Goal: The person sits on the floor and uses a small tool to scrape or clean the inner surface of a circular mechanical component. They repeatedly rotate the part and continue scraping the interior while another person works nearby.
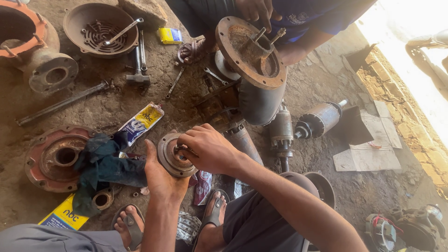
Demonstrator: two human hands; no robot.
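A: What packaging lies around the hands?

B: A long white, blue and yellow sachet (pixel 141 122) lies flat on the ground just up and left of the left hand (pixel 161 175). A yellow and blue carton (pixel 64 215) sits lower left of it, near the sandalled foot.

A: Anything farther off?

B: A small yellow and blue box (pixel 170 35) lies well above both hands.
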